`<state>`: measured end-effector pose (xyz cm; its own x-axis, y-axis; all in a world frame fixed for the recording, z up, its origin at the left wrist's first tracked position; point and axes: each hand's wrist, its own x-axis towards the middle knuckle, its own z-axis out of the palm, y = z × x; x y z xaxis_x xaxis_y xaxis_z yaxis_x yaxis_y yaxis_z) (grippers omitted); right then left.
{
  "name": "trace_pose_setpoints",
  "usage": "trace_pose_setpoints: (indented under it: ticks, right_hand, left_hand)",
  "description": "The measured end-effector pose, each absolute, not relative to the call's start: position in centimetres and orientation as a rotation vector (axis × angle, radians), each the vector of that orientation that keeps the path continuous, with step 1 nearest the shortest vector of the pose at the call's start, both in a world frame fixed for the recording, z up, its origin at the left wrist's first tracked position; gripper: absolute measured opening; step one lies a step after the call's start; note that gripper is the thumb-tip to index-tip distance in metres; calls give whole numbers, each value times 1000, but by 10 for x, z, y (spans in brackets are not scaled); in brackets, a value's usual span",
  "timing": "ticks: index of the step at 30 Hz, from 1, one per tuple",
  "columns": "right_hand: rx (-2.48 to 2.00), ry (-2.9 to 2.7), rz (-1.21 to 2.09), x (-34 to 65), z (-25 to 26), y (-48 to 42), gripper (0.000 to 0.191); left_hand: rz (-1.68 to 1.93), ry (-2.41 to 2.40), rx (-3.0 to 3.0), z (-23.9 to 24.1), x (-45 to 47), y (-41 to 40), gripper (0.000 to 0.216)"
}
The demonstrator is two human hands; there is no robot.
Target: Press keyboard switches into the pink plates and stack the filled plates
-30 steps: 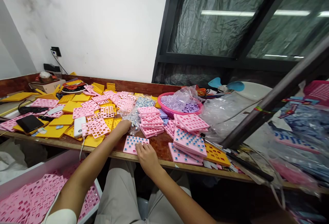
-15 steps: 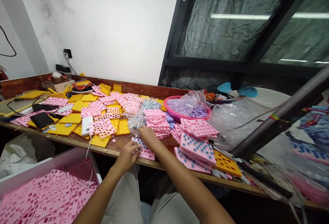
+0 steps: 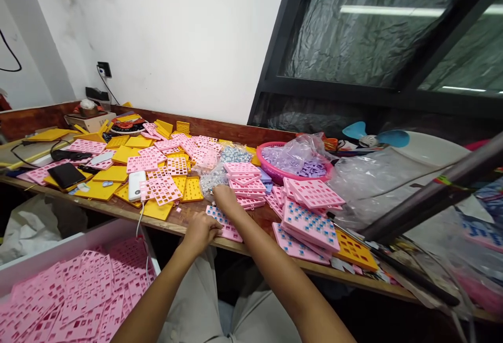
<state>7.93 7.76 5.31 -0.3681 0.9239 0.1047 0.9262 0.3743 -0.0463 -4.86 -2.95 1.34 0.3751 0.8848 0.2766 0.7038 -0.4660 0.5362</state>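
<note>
A pink perforated board, with small blue pieces in some of its square holes, lies at the table's front edge. My left hand is closed on its left side, fingers bent over the edge. Just beyond the board, my right hand reaches to a clear plastic bag of small whitish-blue pieces. Its fingers are bent together at the near side of the bag, and whatever is between them is too small or hidden to name. Right of that hand stands a stack of pink boards.
Boards with blue pieces are piled on the right, near a pink basket of purple pieces. Yellow boards, a white power bank and a black wallet lie left. A white box of pink sheets stands below. A dark pole slants at right.
The view has shifted slightly, so the table's things sit a little further right. Both hands remain at the board and the bag, with only small finger movement.
</note>
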Motion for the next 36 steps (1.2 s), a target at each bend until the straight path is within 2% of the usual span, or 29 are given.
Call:
trace_pose_setpoints:
  ticks: [2, 5, 11, 16, 20, 26, 29, 32, 36]
  right_hand:
    - [-1575, -2449, 2, 96, 50, 66, 29]
    - [-1255, -2247, 223, 134, 39, 41, 30]
    - [-1178, -2096, 439, 185, 11, -7, 29]
    - [-1154, -2059, 422, 179, 2, -13, 21]
    - [-1204, -1991, 407, 177, -1, -8, 27]
    - [-1204, -1906, 395, 173, -9, -9, 25]
    - [-1225, -1862, 404, 172, -12, -11, 23]
    - [-1231, -1856, 394, 173, -14, -10, 20]
    - [-1229, -1858, 355, 174, -16, -5, 19]
  left_hand:
    - [771, 1406, 2346, 12, -49, -30, 12]
    - [772, 1402, 2409, 11, -48, -34, 14]
    - [743, 1318, 2429, 15, -48, -35, 19]
    - [756, 1326, 2485, 12, -45, -36, 22]
    - [799, 1474, 2464, 6, -40, -45, 18]
    - [609, 1470, 2564, 19, -42, -41, 15]
    - [723, 1325, 2528, 33, -49, -17, 17]
    - [909, 1415, 2451, 42, -54, 21, 21]
    - [485, 1442, 2455, 41, -51, 69, 16]
